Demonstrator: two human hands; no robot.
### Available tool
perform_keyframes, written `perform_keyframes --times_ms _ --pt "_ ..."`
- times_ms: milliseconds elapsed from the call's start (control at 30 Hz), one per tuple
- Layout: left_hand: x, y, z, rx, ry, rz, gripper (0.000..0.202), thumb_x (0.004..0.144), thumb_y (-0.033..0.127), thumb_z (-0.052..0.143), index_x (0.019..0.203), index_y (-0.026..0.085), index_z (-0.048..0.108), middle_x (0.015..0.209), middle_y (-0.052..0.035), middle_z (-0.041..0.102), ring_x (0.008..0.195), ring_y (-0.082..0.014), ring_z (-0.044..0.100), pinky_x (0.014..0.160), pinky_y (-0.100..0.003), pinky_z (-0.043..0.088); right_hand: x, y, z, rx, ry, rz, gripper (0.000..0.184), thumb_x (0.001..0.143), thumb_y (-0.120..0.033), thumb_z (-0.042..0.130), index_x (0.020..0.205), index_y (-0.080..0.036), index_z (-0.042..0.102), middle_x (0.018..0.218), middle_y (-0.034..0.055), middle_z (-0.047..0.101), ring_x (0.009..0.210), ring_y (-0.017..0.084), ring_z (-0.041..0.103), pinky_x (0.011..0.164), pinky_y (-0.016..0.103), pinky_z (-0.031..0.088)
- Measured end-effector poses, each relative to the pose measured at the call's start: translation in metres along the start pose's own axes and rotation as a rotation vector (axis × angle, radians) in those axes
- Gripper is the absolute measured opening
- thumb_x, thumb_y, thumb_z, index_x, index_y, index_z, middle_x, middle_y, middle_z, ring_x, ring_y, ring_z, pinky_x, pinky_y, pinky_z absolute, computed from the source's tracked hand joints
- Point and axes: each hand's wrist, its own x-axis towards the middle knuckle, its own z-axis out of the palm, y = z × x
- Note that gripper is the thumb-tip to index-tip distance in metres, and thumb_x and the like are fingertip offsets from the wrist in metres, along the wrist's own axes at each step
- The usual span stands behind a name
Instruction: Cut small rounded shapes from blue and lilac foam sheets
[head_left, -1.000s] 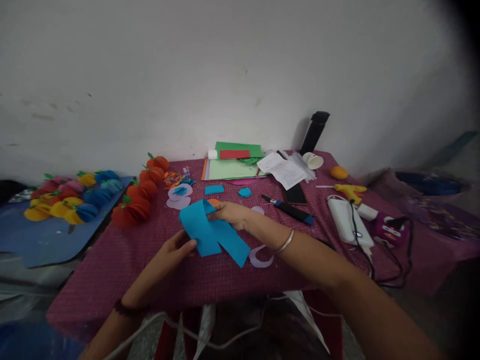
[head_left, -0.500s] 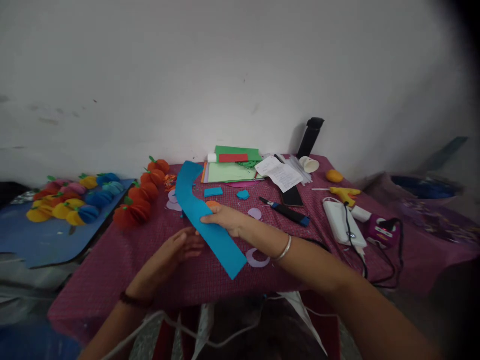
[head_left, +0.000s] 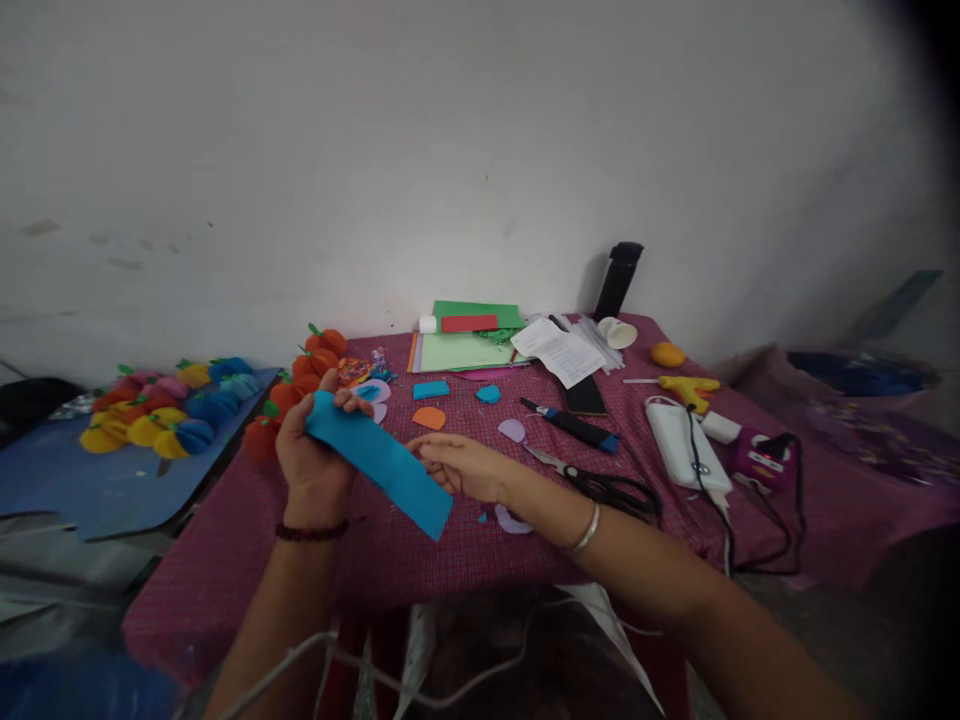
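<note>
My left hand (head_left: 315, 455) is raised above the red-checked table (head_left: 420, 545), fingers closed round the upper end of a long blue paper strip (head_left: 379, 462). The strip slopes down to the right. My right hand (head_left: 461, 465) lies just right of it, fingertips together touching the strip's edge. An orange paper piece (head_left: 429, 418) and lilac paper cut-outs (head_left: 512, 430) lie on the cloth beyond my right hand. Black scissors (head_left: 592, 482) rest just past my right wrist.
Orange paper pumpkins (head_left: 296, 385) line the table's left edge; more coloured ones sit on a blue board (head_left: 90, 485) to the left. At the back are green paper sheets (head_left: 465, 335) and a notepaper (head_left: 562, 350). A craft knife (head_left: 574, 425), power bank (head_left: 686, 440), yellow glue gun (head_left: 686, 385) and cables lie right.
The blue strip has passed from my right hand into my left hand, which rose and turned upright. My right hand slid to the strip's edge. The scissors came into view.
</note>
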Motion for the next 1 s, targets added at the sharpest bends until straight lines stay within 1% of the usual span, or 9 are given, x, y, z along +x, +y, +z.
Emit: perform_keyframes --times_ms 100,200,300,367,467,600,800,900,1000 --pt "0.001 0.006 -0.003 -0.021 0.182 0.046 0.021 0.082 0.025 0.049 0.096 0.012 0.058 0.066 -0.0011 0.055 0.057 -0.0118 0.057 0.063 -0.027 0.054 -0.007 0.015 -0.001 0.036 0.069 -0.095 0.043 0.066 -0.023 0.078 0.106 -0.018 0.062 0.082 -0.0017 0.062 0.066 0.009 0.057 0.059 0.020 0.044" --pt "-0.005 0.002 -0.009 0.023 0.321 0.048 0.019 0.083 0.025 0.047 0.091 0.012 0.058 0.063 -0.0012 0.055 0.055 -0.0126 0.057 0.060 -0.027 0.054 -0.004 0.027 0.004 -0.117 0.161 -0.210 0.053 0.069 -0.012 0.071 0.119 -0.023 0.057 0.082 -0.0031 0.058 0.070 0.010 0.056 0.064 0.022 0.045" --pt "-0.015 -0.005 -0.015 0.052 0.373 0.043 0.014 0.083 0.022 0.046 0.088 0.014 0.056 0.061 -0.0005 0.055 0.053 -0.0130 0.058 0.057 -0.027 0.054 -0.002 0.034 0.012 -0.423 0.201 -0.366 0.067 0.071 -0.009 0.066 0.133 -0.027 0.047 0.097 0.0004 0.059 0.079 0.013 0.057 0.070 0.026 0.047" --pt "-0.020 -0.008 -0.019 0.044 0.396 0.057 0.013 0.084 0.022 0.044 0.085 0.016 0.055 0.060 0.0004 0.055 0.052 -0.0125 0.058 0.057 -0.027 0.055 -0.003 0.035 0.017 -0.639 0.232 -0.499 0.071 0.072 -0.009 0.067 0.137 -0.028 0.045 0.114 0.0048 0.058 0.095 0.018 0.058 0.082 0.032 0.048" --pt "-0.024 -0.012 -0.023 0.028 0.412 0.082 0.011 0.084 0.022 0.043 0.080 0.018 0.052 0.058 0.0023 0.054 0.051 -0.0114 0.057 0.058 -0.026 0.055 -0.005 0.037 0.022 -0.880 0.260 -0.647 0.060 0.079 -0.015 0.067 0.136 -0.026 0.050 0.122 0.0075 0.058 0.110 0.021 0.054 0.098 0.038 0.043" --pt "-0.025 -0.017 -0.028 0.019 0.431 0.077 0.008 0.082 0.023 0.045 0.077 0.019 0.051 0.057 0.0042 0.053 0.049 -0.0097 0.055 0.056 -0.023 0.053 -0.003 0.039 0.025 -0.946 0.289 -0.692 0.033 0.091 -0.023 0.056 0.123 -0.024 0.063 0.115 0.0079 0.062 0.108 0.019 0.057 0.097 0.034 0.044" --pt "-0.026 -0.022 -0.033 0.028 0.476 0.041 0.013 0.079 0.023 0.044 0.079 0.016 0.054 0.057 0.0035 0.054 0.049 -0.0096 0.056 0.058 -0.025 0.053 0.001 0.027 0.016 -0.970 0.226 -0.692 0.039 0.089 -0.007 0.048 0.120 -0.022 0.066 0.121 0.0080 0.062 0.117 0.017 0.054 0.103 0.035 0.040" --pt "-0.023 -0.023 -0.035 0.043 0.482 0.019 0.012 0.078 0.023 0.045 0.078 0.015 0.055 0.058 0.0022 0.055 0.051 -0.0107 0.057 0.061 -0.027 0.054 0.002 0.016 0.011 -0.954 0.209 -0.676 0.033 0.089 -0.007 0.050 0.110 -0.022 0.071 0.110 0.0064 0.066 0.109 0.018 0.057 0.099 0.034 0.042" --pt "-0.017 -0.023 -0.037 0.062 0.464 -0.001 0.013 0.077 0.024 0.046 0.077 0.015 0.055 0.058 0.0015 0.055 0.051 -0.0114 0.058 0.061 -0.029 0.054 0.002 0.010 0.007 -0.940 0.258 -0.667 0.028 0.089 -0.010 0.053 0.103 -0.022 0.073 0.097 0.0050 0.066 0.097 0.018 0.058 0.091 0.033 0.045"
